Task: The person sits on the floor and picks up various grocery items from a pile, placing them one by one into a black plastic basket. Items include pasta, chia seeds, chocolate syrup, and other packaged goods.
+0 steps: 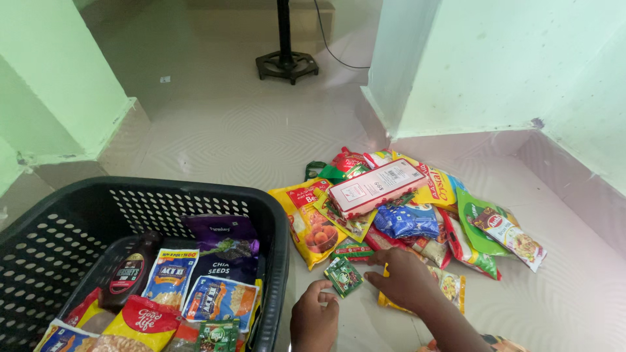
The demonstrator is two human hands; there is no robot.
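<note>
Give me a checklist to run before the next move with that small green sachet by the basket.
1. Small green sachet in sight, lying flat on the floor: ok.
2. Left hand at the sachet's near corner: ok; whether it has a grip: cannot tell.
3. Right hand beside the sachet, resting over a yellow packet: ok.
4. Sachet free of the packet pile: ok, it lies apart.
5. Black basket within reach on the left: ok.
6. Room left in the basket: ok, back half bare.
</note>
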